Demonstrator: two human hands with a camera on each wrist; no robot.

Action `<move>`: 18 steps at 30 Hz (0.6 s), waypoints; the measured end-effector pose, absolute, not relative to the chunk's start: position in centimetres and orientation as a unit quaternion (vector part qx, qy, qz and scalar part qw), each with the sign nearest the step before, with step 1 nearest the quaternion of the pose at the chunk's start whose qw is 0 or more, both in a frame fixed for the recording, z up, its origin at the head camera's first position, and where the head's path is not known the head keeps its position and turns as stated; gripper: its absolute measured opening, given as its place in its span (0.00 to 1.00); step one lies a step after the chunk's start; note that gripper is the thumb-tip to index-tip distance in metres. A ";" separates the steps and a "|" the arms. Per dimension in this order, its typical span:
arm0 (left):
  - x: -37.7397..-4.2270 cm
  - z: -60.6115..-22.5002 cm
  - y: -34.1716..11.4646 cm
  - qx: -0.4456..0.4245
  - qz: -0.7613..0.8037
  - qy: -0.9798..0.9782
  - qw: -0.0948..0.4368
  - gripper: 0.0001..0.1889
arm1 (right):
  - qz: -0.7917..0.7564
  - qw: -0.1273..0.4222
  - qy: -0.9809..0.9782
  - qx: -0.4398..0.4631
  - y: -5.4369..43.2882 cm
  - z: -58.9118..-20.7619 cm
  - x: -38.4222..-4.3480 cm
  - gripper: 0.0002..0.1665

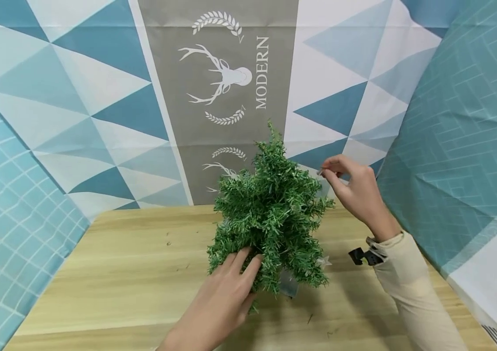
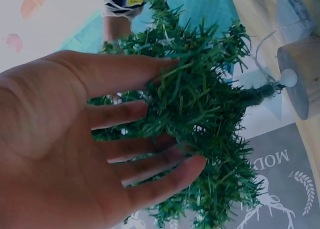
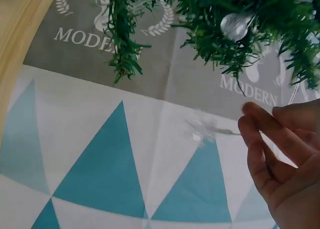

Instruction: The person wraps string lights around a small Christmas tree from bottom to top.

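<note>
A small green artificial Christmas tree (image 1: 270,214) stands on the wooden table. My left hand (image 1: 222,295) touches its lower front branches, with extended fingers reaching among the needles; some fingertips are hidden in foliage. Up on the right, beside the tree, my right hand (image 1: 355,192) pinches a thin string-light wire (image 3: 230,132) between thumb and fingers. A clear ornament (image 3: 200,130), blurred, hangs at the end of that wire, apart from the branches. A clear round ornament (image 3: 235,27) sits in the foliage, and a pale star ornament (image 1: 324,262) shows at the tree's lower right.
A clear battery box (image 2: 295,14) lies by the tree's round wooden base (image 2: 301,84), with a wire running between them and a white ball (image 2: 288,78) near the trunk. Patterned cloth (image 1: 112,97) backs the wooden table (image 1: 143,273). Needle scraps lie on the tabletop.
</note>
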State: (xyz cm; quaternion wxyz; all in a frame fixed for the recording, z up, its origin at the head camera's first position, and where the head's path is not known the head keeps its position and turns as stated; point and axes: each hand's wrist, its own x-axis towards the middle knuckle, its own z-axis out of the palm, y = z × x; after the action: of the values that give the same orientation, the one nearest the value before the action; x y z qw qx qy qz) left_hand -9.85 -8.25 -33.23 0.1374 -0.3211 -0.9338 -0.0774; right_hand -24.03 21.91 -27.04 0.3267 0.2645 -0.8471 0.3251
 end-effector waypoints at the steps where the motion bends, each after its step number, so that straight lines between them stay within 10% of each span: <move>1: -9.8 -33.1 -8.5 -0.328 -0.090 -0.930 0.138 0.37 | 0.338 0.310 -0.845 0.275 21.8 -26.7 -24.4 0.08; 11: -10.5 -29.4 -11.4 -0.476 -0.307 -0.704 0.429 0.10 | 0.473 0.146 -0.799 0.342 19.2 -22.2 -26.7 0.10; 18: -14.3 -25.3 -13.9 -0.402 -0.347 -0.710 0.463 0.08 | 0.502 0.081 -0.783 0.358 17.4 -20.2 -27.8 0.12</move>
State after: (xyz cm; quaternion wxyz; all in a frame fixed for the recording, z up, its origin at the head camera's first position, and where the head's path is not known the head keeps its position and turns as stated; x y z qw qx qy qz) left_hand -14.34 -13.94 -25.33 0.4627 -0.4018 -0.7100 -0.3469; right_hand -27.83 17.43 -20.21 0.0813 0.3578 -0.7833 0.5017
